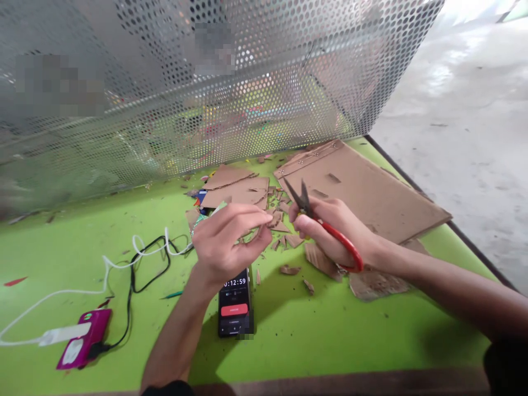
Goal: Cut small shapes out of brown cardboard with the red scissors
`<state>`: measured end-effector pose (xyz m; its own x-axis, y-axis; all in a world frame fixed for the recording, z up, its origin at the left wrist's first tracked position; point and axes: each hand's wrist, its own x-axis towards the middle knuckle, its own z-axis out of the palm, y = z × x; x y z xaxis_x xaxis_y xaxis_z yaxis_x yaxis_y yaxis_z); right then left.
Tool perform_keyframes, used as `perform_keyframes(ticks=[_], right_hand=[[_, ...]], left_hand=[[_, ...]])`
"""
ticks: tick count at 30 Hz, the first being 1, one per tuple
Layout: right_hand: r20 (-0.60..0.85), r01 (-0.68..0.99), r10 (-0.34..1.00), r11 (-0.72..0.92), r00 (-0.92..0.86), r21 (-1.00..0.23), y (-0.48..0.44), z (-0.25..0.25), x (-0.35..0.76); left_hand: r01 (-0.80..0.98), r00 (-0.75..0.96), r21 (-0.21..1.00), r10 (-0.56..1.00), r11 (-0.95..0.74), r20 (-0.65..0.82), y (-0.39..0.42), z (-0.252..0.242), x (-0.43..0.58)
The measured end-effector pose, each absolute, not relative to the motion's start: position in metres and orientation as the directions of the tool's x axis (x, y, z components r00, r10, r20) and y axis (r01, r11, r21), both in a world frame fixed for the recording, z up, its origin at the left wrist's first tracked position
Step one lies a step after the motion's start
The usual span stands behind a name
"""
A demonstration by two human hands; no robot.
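My right hand [336, 228] is wrapped round a pair of scissors [304, 203] with a red handle. The dark blades are parted and point up and away to the left. Close by on the left, my left hand [233, 234] is closed in a pinch, with a small brown piece of cardboard [275, 219] at its fingertips. The blades and that piece are apart. Cardboard scraps [293, 240] lie scattered under and between the hands. Below my left wrist a phone [234, 308] shows a running time; its top is partly hidden by the hand.
A large cardboard sheet [371, 192] lies at the right, with smaller cardboard pieces [235, 187] behind my left hand. A perforated metal panel [247, 93] borders the green table [309, 341] at the back. At left, white and black cables [131, 286] run to a magenta power bank [88, 335].
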<state>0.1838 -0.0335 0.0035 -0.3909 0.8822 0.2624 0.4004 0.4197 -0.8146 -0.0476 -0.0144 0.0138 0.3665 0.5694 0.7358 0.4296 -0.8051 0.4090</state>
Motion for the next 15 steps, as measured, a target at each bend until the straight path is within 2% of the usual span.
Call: perform_keyframes(ticks=[4, 8, 12, 15], right_hand=[[0.187, 0.234, 0.933, 0.265, -0.309, -0.935, -0.032, 0.003, 0.185], [0.172, 0.056, 0.925, 0.202, -0.338, -0.978, -0.033, 0.003, 0.184], [0.167, -0.045, 0.908, 0.162, -0.383, -0.986, -0.034, 0.004, 0.182], [0.159, -0.067, 0.922, 0.144, -0.353, -0.987, -0.035, 0.004, 0.181]], left_hand=[[0.456, 0.511, 0.237, 0.471, -0.858, 0.719, -0.008, 0.005, -0.060], [0.346, 0.592, 0.112, 0.310, -0.931, 0.744, -0.010, 0.003, -0.059], [0.323, 0.589, -0.048, 0.162, -0.945, 0.792, -0.007, 0.003, -0.053], [0.331, 0.560, -0.078, 0.129, -0.940, 0.818, -0.004, 0.002, -0.049]])
